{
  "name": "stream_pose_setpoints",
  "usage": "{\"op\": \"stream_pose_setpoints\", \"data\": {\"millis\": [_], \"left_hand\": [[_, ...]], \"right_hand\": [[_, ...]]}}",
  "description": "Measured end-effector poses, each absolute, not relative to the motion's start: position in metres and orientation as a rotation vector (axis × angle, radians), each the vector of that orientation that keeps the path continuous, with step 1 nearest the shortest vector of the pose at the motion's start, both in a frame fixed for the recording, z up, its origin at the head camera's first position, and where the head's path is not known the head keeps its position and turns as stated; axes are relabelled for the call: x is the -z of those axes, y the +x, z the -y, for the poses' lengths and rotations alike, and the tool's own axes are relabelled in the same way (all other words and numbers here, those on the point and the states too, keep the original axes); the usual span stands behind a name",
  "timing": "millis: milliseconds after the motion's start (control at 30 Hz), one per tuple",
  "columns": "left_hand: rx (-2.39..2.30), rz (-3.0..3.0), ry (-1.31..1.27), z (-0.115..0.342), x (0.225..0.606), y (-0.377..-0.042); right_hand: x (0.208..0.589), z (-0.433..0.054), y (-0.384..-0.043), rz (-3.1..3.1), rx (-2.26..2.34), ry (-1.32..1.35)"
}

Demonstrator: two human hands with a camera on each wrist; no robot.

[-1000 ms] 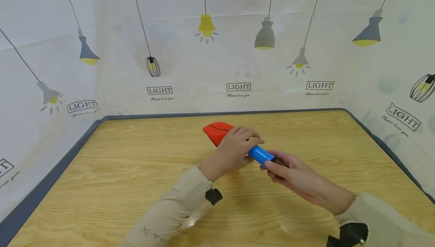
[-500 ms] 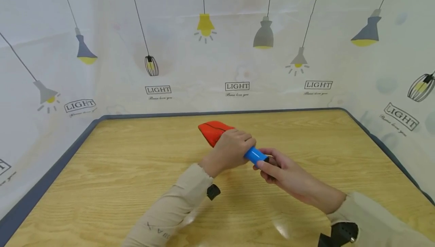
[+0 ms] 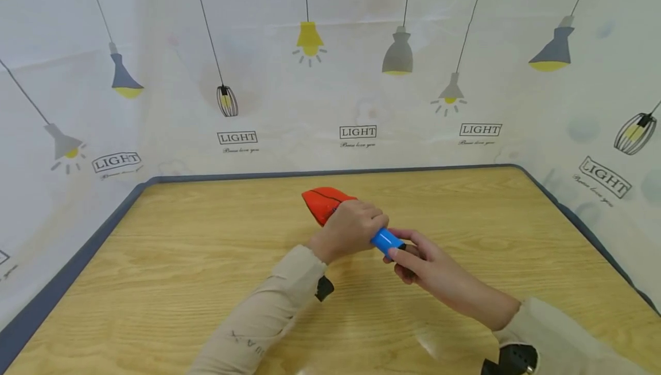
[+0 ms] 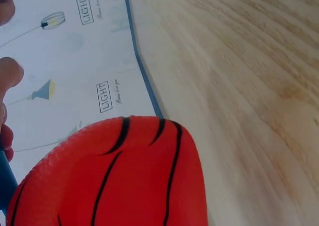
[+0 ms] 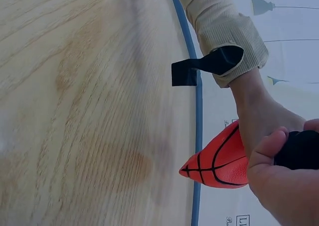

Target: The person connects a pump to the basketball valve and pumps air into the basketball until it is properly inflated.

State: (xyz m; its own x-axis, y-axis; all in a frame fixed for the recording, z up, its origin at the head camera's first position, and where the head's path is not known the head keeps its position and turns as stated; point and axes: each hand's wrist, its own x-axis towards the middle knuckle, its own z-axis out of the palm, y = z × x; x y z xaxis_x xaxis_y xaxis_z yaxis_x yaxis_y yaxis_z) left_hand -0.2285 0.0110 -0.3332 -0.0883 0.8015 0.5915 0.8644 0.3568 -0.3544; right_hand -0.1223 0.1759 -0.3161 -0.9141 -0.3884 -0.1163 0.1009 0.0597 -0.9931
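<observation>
A flattened red ball with black basketball lines (image 3: pixel 322 204) is held over the table, most of it left of my left hand (image 3: pixel 353 227). That hand grips a blue cylinder (image 3: pixel 387 241), which looks like a ball pump, right beside the ball. Where cylinder and ball meet is hidden behind the fingers. My right hand (image 3: pixel 436 269) pinches the cylinder's black end (image 5: pixel 301 151) between thumb and fingers. Large in the left wrist view, the ball (image 4: pixel 134 176) has a rounded, slack side with curved black lines.
A wood-grain table (image 3: pixel 206 283) with a dark blue edge (image 3: pixel 330 174) lies beneath both hands. Behind it hangs a pale sheet (image 3: pixel 279 77) printed with lamps. Black camera mounts (image 3: pixel 324 289) sit at both wrists.
My left hand's fingers have closed more tightly round the cylinder, and less of the blue shows. My right hand has moved slightly left, closer to the left hand.
</observation>
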Motion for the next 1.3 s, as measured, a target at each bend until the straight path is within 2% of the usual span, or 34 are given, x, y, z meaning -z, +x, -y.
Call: {"op": "stream_pose_setpoints", "data": {"millis": [267, 600, 1033, 1300], "left_hand": [[0.139, 1.836, -1.363, 0.000, 0.333, -0.240], [0.196, 1.818, -1.393, 0.008, 0.335, -0.246], [0.299, 1.646, -1.471, 0.004, 0.326, -0.243], [0.298, 1.694, -1.432, 0.023, 0.335, -0.256]], "right_hand": [[0.316, -0.185, -0.116, -2.161, 1.873, -0.369], [0.317, -0.181, -0.118, -2.166, 1.977, -0.433], [0.319, -0.182, -0.111, -2.092, 2.093, -0.761], [0.321, -0.202, -0.098, -2.100, 2.050, -0.964]]}}
